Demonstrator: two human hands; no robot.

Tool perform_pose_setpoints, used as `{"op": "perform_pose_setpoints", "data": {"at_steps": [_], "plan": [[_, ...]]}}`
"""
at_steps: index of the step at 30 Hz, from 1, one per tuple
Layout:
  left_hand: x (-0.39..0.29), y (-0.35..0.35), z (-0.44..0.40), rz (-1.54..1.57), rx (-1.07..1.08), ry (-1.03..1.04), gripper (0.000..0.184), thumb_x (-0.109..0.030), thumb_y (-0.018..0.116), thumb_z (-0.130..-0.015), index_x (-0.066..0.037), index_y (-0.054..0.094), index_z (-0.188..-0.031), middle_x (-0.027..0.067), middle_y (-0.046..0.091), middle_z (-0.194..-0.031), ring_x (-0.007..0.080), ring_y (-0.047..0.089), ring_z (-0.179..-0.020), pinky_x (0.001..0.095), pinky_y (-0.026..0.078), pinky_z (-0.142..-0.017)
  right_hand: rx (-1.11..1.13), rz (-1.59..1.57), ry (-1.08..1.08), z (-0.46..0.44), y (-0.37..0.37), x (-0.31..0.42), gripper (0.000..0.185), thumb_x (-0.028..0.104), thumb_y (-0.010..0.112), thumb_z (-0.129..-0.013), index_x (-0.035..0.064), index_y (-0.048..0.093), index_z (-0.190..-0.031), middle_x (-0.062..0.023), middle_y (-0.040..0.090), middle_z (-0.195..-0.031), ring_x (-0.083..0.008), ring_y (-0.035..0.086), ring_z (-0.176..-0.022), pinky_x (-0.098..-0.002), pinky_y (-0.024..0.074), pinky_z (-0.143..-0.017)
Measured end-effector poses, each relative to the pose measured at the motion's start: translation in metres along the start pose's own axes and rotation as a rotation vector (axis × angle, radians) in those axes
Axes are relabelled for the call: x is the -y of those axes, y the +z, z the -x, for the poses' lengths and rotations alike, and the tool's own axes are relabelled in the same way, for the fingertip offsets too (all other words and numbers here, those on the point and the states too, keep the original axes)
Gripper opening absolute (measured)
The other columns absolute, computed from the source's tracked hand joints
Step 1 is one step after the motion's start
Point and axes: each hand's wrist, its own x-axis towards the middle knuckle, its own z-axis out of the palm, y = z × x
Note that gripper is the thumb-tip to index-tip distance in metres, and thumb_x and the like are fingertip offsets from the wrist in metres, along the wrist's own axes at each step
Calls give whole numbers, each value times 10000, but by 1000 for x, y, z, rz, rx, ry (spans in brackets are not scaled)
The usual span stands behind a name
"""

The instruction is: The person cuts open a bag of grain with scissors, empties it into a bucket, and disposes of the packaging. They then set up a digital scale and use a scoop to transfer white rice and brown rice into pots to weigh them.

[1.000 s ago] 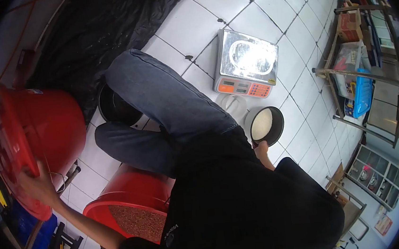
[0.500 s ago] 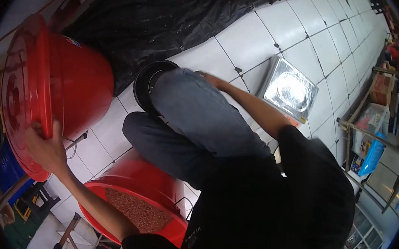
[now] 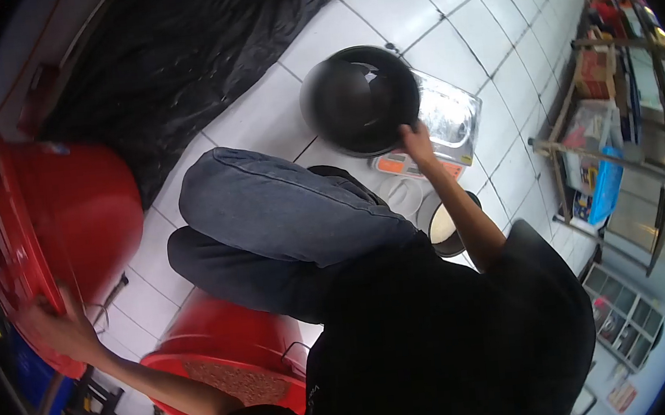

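Note:
My right hand (image 3: 419, 144) grips the rim of a black bowl (image 3: 359, 102), slightly blurred, with its hollow side facing me. The bowl overlaps the left part of a scale (image 3: 447, 118) with a shiny metal pan and an orange front panel; whether it touches the pan I cannot tell. My left hand (image 3: 62, 330) is closed round the edge of a red lid (image 3: 3, 236) on a large red bucket (image 3: 92, 213). Near my left forearm, an open red bucket (image 3: 224, 327) holds reddish-brown grains (image 3: 241, 380).
Black plastic sheeting (image 3: 170, 71) covers the floor at upper left. Past my knee, another black container (image 3: 337, 172) is partly hidden. A dark bowl with pale contents (image 3: 441, 226) sits by my right forearm. Metal racks (image 3: 604, 152) with boxes stand at right.
My right hand has come from beyond my knee to the scale, with the black bowl in it. My left hand stays on the lid. The whole view has shifted.

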Motion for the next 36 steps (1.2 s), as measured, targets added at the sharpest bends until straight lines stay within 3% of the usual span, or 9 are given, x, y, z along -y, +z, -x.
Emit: {"op": "perform_pose_setpoints", "data": {"at_steps": [2,4,10,15,17,20,22,32,36], "plan": [[-1,-1,-1,-22,-22,28,467,-448,684,-848,-8,583,-969,152,591,-912,331,571,-844,420,444,-743,-185,-313,305,46,-48,54,308,151,522,-901,-89,548,-1092,-123,600,-839,-227,652,-729,-338,606,-551],[-2,-4,-2,-60,19,37,453,-431,678,-856,0,586,-961,169,601,-919,349,575,-862,426,452,-749,-287,-450,377,42,-83,-17,336,123,463,-931,-122,466,-1160,-174,620,-885,-267,680,-715,-346,617,-569],[-16,-13,-5,-30,11,27,413,-393,691,-852,1,588,-925,173,619,-858,356,587,-797,434,455,-705,-378,-823,499,67,-105,-49,282,104,394,-932,-102,515,-1080,-222,662,-962,-294,699,-799,-321,617,-643],[-14,-11,-5,-45,-30,43,400,-391,683,-856,-6,589,-908,174,624,-861,352,599,-803,443,456,-692,-237,-797,574,123,-99,-12,861,749,370,-867,91,271,-1413,-236,590,-1130,-354,618,-986,-494,524,-783],[-18,-15,-5,-82,-1,27,401,-392,683,-855,-6,595,-924,164,630,-867,344,606,-791,439,464,-684,-177,-675,659,148,-86,-49,876,741,366,-873,58,277,-1414,-229,600,-1111,-343,629,-970,-494,532,-773],[-16,-13,-4,-112,-51,87,408,-397,685,-853,-9,596,-946,156,635,-870,340,611,-771,435,468,-667,-164,30,688,170,-47,-106,719,351,711,-796,-28,406,-1326,-311,593,-1113,-388,632,-996,-479,511,-869],[-11,-9,-3,-110,-49,85,412,-402,682,-855,-11,596,-953,157,635,-874,339,612,-769,435,468,-658,-267,606,349,176,-22,-147,607,363,663,-835,-21,448,-1255,-280,629,-1026,-408,629,-957,-492,508,-854],[-13,-10,-2,-104,-21,57,444,-458,647,-871,-26,591,-958,134,613,-848,319,596,-729,422,452,-613,-142,352,460,146,-24,-162,405,235,650,-761,-26,589,-1064,-268,630,-1055,-435,592,-1017,-481,462,-870],[-7,-5,-2,-94,-9,39,448,-468,644,-870,-31,589,-949,129,603,-847,318,584,-728,420,443,-618,-31,427,215,124,-18,-163,483,164,586,-724,27,584,-1187,-279,623,-1105,-442,589,-1048,-484,473,-913]]}}
